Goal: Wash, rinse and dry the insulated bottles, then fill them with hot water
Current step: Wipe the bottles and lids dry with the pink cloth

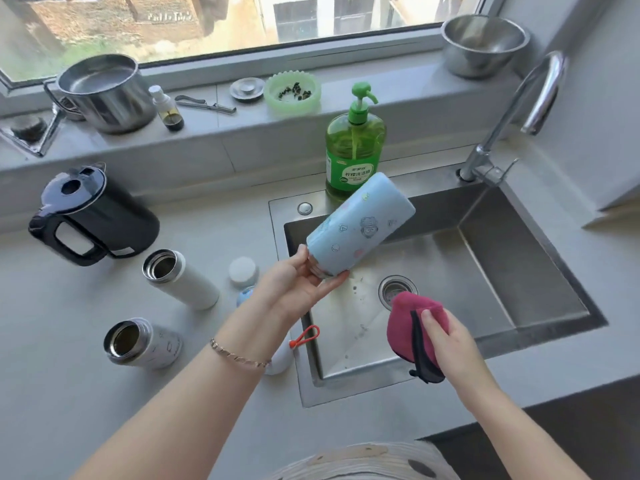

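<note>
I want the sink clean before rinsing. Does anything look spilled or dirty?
Yes: the sink floor has a yellowish stain and dark specks left of the drain, beneath the tilted blue bottle in the left hand.

Your left hand (298, 282) has its fingers round the neck of the tilted bottle (360, 226), whose base rises right of them, over the sink (519, 271). Behind that base the pump bottle (353, 147) stands on the sink's ledge. Left of those fingers, on the counter (69, 375), stand a cap (243, 270), the far open bottle (180, 278), the near open bottle (142, 342), and the kettle (93, 216) behind both. Your right hand (450, 341) pinches the cloth (412, 327); the drain (393, 286) lies just beyond its fingers, the tap (519, 109) well beyond.
</note>
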